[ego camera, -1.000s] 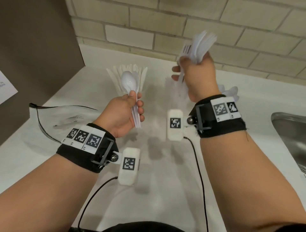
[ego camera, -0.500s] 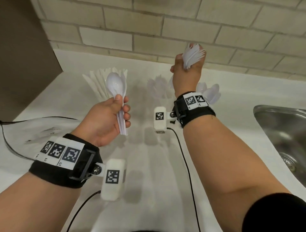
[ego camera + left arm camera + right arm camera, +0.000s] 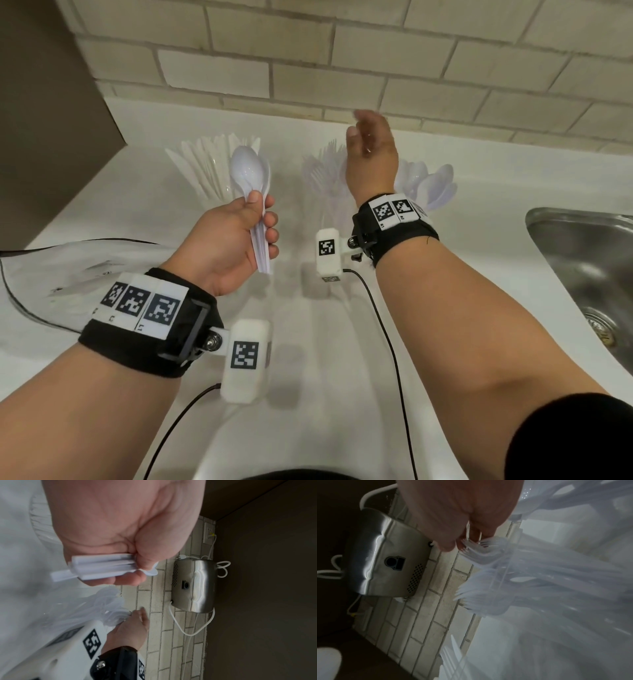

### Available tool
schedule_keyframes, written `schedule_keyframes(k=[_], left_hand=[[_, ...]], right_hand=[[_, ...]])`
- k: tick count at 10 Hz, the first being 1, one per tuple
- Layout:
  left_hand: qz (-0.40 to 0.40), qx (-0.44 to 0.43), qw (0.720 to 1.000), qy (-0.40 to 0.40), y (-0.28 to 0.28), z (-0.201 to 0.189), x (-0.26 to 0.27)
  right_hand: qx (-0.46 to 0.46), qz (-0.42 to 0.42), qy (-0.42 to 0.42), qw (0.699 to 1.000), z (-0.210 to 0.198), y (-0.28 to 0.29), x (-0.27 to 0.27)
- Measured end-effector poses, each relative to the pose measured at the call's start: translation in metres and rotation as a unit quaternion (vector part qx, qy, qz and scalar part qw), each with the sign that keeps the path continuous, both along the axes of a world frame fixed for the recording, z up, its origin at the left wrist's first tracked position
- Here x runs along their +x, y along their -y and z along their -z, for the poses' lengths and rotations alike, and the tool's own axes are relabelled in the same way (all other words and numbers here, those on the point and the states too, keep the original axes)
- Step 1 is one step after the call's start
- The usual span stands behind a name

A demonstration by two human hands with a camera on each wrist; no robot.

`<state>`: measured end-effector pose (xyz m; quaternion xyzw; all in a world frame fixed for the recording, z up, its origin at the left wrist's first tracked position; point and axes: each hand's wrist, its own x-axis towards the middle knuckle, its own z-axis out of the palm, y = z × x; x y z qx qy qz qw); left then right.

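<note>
My left hand (image 3: 263, 219) grips a bundle of white plastic spoons (image 3: 248, 171) by the handles, bowls up; the handle ends (image 3: 101, 566) stick out below my fist in the left wrist view. My right hand (image 3: 359, 133) hangs with relaxed fingers, holding nothing, just above a clear cup of white forks (image 3: 323, 171). In the right wrist view its fingertips (image 3: 450, 546) are right at the fork tines (image 3: 488, 543). A cup of white knives (image 3: 205, 164) stands at the left, behind the held spoons. A cup of spoons (image 3: 431, 181) stands at the right.
All three cups stand on a white counter (image 3: 308, 394) against a brick wall. A steel sink (image 3: 582, 257) is at the right, a clear plastic bag (image 3: 78, 270) at the left. A metal appliance (image 3: 193, 585) with white cords hangs on the wall above.
My right hand held a bundle of white cutlery high up; it came down over the fork cup and now holds nothing. The left hand still grips its spoons.
</note>
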<state>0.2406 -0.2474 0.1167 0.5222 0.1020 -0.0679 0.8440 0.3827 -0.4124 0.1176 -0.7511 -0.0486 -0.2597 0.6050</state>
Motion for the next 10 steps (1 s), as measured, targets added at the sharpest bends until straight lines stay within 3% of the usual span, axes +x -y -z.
schedule_keyframes(k=[1, 2, 4, 5, 6, 7, 8, 9, 10], left_hand=[[0.000, 0.003, 1.000, -0.002, 0.002, -0.001, 0.000], [0.000, 0.005, 1.000, -0.003, 0.003, -0.002, -0.001], [0.005, 0.006, 1.000, -0.003, 0.005, -0.004, -0.003], [0.010, 0.012, 1.000, -0.004, 0.008, -0.006, -0.004], [0.019, 0.016, 1.000, -0.002, 0.009, -0.008, -0.005], [0.039, 0.046, 0.998, 0.014, 0.014, -0.010, -0.008], [0.067, 0.095, 0.993, 0.026, 0.023, -0.012, -0.011], [0.098, 0.170, 0.980, 0.037, 0.032, -0.014, -0.014], [0.149, 0.234, 0.959, 0.061, 0.037, -0.012, -0.018]], right_hand=[[-0.100, 0.007, -0.045, 0.994, 0.006, 0.000, 0.007], [-0.120, 0.024, -0.021, 0.992, 0.001, -0.001, 0.006], [-0.209, -0.007, -0.126, 0.970, -0.005, -0.002, 0.006], [-0.172, -0.020, -0.127, 0.977, -0.012, 0.001, 0.003], [-0.039, 0.001, -0.057, 0.998, -0.026, 0.003, -0.014], [0.140, -0.075, -0.072, 0.985, -0.044, 0.004, -0.043], [0.046, -0.195, -0.146, 0.969, -0.056, 0.004, -0.076], [-0.137, -0.228, -0.138, 0.954, -0.058, 0.007, -0.097], [-0.200, -0.248, -0.144, 0.937, -0.056, 0.009, -0.110]])
